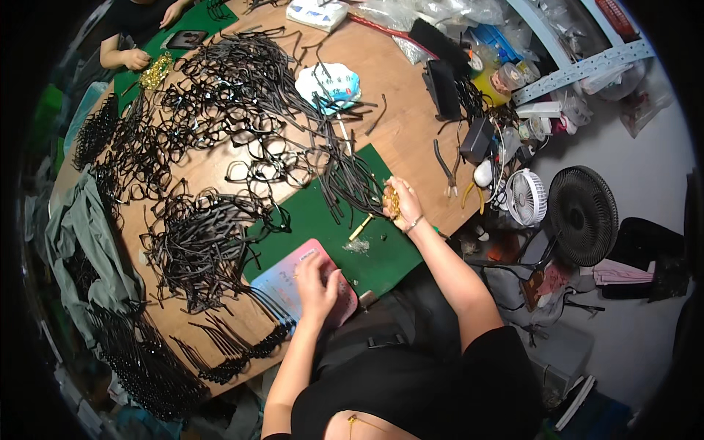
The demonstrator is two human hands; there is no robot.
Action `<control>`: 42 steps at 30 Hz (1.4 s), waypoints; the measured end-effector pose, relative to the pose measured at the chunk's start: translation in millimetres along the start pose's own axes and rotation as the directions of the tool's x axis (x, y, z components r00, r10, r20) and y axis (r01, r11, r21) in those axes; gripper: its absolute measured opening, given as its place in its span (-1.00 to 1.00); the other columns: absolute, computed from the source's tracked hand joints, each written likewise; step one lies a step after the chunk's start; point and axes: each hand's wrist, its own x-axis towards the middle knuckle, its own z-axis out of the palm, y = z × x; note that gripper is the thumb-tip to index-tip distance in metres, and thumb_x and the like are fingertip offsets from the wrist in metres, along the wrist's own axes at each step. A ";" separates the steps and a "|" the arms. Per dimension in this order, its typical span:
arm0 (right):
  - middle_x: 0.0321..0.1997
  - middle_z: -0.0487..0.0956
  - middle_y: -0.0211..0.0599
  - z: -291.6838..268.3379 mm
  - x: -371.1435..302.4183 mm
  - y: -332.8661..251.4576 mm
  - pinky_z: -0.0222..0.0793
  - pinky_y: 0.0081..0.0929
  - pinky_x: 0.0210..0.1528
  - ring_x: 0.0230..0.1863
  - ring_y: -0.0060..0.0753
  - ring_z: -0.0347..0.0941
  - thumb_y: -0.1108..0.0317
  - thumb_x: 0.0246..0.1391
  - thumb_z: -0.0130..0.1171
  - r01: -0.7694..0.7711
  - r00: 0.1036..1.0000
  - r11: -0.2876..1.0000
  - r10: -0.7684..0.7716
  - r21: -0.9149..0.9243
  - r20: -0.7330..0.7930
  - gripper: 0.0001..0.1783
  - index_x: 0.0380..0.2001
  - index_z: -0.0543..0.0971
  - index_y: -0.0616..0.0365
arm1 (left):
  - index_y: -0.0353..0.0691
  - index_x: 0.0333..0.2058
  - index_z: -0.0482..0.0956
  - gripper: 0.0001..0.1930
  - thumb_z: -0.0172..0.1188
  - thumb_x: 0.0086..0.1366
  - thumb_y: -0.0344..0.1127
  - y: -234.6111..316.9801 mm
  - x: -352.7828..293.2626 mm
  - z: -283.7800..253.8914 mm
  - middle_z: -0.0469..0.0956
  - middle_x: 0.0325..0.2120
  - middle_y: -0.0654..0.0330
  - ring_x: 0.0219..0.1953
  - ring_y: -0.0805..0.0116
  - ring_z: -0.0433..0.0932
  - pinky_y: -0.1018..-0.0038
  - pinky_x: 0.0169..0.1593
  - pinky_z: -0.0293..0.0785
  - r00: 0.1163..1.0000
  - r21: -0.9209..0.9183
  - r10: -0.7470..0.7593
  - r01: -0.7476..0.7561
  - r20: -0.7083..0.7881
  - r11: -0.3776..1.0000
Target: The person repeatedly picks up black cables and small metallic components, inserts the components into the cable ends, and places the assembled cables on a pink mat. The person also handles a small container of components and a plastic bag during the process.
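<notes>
Gold-coloured, shiny cluster of small pieces [389,203] lies in the right hand [405,202], fingers curled and clamped on it, at the right side of the green rectangular mat [381,264]. Right forearm slants up and leftward from a bent elbow. Left hand [317,284], thumb apart from bent fingers, is over the pink-and-blue flat rectangular panel [341,312]; contact cannot be determined. Black slender eyeglass frames [213,125] lie beyond.

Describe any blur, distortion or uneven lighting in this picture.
Head view: fisheye distortion bows the edges of the table, and the picture's corners go black; head view: tabletop bright, far left dim; head view: left hand seems slightly blurred.
</notes>
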 end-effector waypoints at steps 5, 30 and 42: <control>-0.57 0.42 -0.48 -30.0 28.0 11.5 0.18 -0.73 -0.60 -0.61 -0.74 0.25 0.26 0.07 0.17 0.373 0.890 0.784 -0.454 -0.495 -0.049 -0.82 -0.44 0.49 0.14 | -0.25 -0.17 0.47 -0.68 0.21 0.04 -0.39 10.1 -39.0 15.7 0.42 -0.14 0.02 -0.09 0.03 0.39 0.25 -0.02 0.32 0.973 0.052 -0.022 0.010 0.229 0.999; -0.39 0.54 -0.25 -18.3 10.2 2.4 0.32 -0.38 -0.22 -0.30 -0.20 0.40 0.40 -0.05 0.19 0.603 0.523 -0.285 -0.563 -0.745 0.640 -0.90 -0.41 0.58 0.15 | -0.07 -0.31 0.60 -0.82 0.07 0.10 -0.33 18.3 -73.4 -8.5 0.48 -0.47 0.15 -0.37 0.16 0.53 0.33 -0.32 0.48 0.724 0.334 -0.193 -0.054 0.662 0.941; -0.42 0.52 -0.21 -13.5 9.5 3.9 0.33 -0.37 -0.25 -0.34 -0.18 0.41 0.40 0.00 0.12 0.661 0.570 -0.091 -0.585 -0.745 0.577 -0.92 -0.44 0.56 0.15 | -0.11 -0.53 0.51 -0.90 0.02 0.03 -0.32 5.7 -48.7 22.6 0.38 -0.41 0.24 -0.29 0.33 0.46 0.48 -0.37 0.52 0.474 0.080 0.229 -0.545 0.850 0.834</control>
